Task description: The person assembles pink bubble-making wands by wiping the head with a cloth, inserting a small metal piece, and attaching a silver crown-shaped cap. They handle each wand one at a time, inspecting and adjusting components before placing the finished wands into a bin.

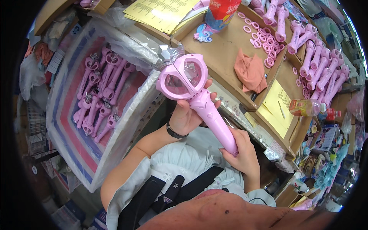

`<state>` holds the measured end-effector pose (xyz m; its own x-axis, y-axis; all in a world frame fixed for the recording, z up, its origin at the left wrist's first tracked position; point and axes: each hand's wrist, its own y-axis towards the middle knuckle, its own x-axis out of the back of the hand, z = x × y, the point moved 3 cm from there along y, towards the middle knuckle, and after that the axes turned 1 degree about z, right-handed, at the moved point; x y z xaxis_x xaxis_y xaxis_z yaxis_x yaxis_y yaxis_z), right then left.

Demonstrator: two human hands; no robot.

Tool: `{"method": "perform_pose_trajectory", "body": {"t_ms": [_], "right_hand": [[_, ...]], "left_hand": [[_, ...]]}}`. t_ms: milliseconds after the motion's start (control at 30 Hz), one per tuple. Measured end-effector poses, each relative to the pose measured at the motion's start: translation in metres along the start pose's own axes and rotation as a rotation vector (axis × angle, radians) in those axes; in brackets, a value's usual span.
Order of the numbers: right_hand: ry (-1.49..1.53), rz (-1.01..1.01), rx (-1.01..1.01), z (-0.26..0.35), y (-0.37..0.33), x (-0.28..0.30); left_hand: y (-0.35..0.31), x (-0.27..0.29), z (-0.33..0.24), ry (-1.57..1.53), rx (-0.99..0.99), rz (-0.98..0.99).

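Observation:
A pink toy wand (pixel 211 117) lies slantwise in front of my chest, its head up and to the left. That head is a round pink frame with clear windows, topped by a silvery faceted crystal piece. Behind the neck just below the head, my left hand (pixel 184 117) is curled round the wand, thumb in front and fingertips showing on the far side. My right hand (pixel 245 153) grips the lower end of the handle. Both hands touch the same wand.
A striped, plastic-lined box (pixel 92 161) at the left holds several similar wands (pixel 103 88). On the cardboard-edged bench (pixel 207 50) are pink rings (pixel 264 42), an orange cloth (pixel 249 71), yellow sheets (pixel 161 15) and a drink bottle (pixel 304 107). More pink handles (pixel 326 65) are piled far right.

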<state>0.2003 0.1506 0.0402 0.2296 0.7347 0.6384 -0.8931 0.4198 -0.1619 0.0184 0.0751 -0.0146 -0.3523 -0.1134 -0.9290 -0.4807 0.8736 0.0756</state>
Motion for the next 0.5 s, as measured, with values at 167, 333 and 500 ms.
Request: {"method": "perform_pose_trajectory", "body": {"t_ms": [167,333,500], "right_hand": [[0.030,0.013,-0.025,-0.008,-0.003,-0.001],[0.006,-0.016,0.079,-0.014,0.006,-0.005],[0.034,-0.001,0.078,-0.019,0.011,-0.010]], "left_hand": [[-0.005,0.004,0.000,-0.063,0.071,0.046],[-0.006,0.005,-0.004,-0.072,0.086,0.038],[-0.009,0.003,-0.008,-0.004,0.088,0.014]]}}
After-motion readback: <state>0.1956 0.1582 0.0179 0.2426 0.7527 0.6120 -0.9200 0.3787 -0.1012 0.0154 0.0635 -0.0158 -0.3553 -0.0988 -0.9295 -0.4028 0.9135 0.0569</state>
